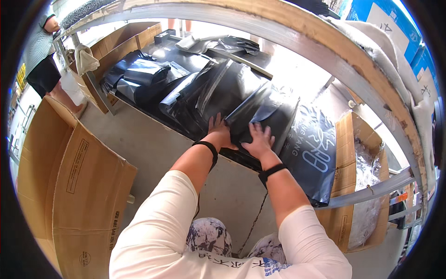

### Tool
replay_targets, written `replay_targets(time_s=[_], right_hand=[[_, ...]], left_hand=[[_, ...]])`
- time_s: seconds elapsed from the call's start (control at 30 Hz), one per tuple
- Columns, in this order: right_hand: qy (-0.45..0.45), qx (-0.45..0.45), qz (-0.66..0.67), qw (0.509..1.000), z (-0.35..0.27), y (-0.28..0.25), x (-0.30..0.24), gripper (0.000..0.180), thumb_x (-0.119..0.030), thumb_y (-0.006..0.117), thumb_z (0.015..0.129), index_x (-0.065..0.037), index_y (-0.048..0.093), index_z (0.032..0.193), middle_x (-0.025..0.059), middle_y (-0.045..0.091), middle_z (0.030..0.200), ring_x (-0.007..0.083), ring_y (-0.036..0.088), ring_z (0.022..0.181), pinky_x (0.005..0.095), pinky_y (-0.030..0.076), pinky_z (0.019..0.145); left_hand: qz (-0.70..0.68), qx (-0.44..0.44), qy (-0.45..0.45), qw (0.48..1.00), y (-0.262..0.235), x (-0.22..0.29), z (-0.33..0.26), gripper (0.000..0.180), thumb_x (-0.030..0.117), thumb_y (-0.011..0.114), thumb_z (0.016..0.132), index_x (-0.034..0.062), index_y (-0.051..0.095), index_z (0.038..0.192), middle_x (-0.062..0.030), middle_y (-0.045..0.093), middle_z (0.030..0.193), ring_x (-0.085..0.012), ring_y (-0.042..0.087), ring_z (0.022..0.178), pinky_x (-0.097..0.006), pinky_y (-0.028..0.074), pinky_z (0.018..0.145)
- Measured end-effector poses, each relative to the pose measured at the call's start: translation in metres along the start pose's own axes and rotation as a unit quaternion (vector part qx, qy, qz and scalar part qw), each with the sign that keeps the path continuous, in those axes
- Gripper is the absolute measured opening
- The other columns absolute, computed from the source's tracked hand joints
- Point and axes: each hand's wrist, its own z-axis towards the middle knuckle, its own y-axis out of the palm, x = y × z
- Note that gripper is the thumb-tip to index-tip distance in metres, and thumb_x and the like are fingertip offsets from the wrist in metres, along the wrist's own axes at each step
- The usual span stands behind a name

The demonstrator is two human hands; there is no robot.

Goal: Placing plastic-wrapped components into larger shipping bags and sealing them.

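Observation:
Black plastic bags (pixel 232 88) lie in loose, overlapping stacks along a low shelf in front of me. My left hand (pixel 219 133) rests at the near edge of the middle stack, its fingers apart. Just to its right, my right hand (pixel 259 139) lies on the same black plastic, also with fingers spread. Both palms face down, and the undersides of the thumbs are hidden. Right of my right hand a dark bag with pale printing (pixel 311 149) hangs over the shelf's near edge. Folded shiny bags (pixel 146 74) are piled at the shelf's left end.
A curved metal frame (pixel 260 21) crosses above the shelf. An open cardboard box (pixel 93 195) stands at my left; another box (pixel 344 228) with clear plastic stands at right. A grey cloth (pixel 87 59) hangs on the frame's left post. Beyond it stands another person (pixel 42 60).

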Motion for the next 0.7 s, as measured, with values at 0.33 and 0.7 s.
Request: replay_targets(time_s=[0.33, 0.7], right_hand=[[-0.038, 0.024, 0.04, 0.998, -0.015, 0.036, 0.014, 0.109, -0.033, 0.075, 0.074, -0.009, 0.004, 0.153, 0.0162, 0.007, 0.159, 0.0327, 0.006, 0.147, 0.0439, 0.008, 0.119], [0.104, 0.081, -0.013, 0.991, -0.029, 0.008, 0.055, 0.122, -0.046, 0.082, 0.066, -0.011, 0.004, 0.153, 0.0214, 0.012, 0.157, 0.038, 0.022, 0.142, 0.0442, 0.026, 0.113]], left_hand=[[-0.397, 0.24, -0.113, 0.879, -0.018, 0.014, 0.015, 0.077, 0.028, 0.065, 0.079, 0.0133, 0.032, 0.147, -0.0043, 0.024, 0.157, -0.0249, 0.028, 0.142, -0.052, 0.025, 0.111], [-0.345, 0.351, -0.199, 0.847, -0.03, -0.044, 0.032, 0.019, 0.02, 0.054, 0.086, 0.0125, 0.071, 0.083, -0.0119, 0.07, 0.093, -0.0332, 0.065, 0.096, -0.043, 0.053, 0.076]])
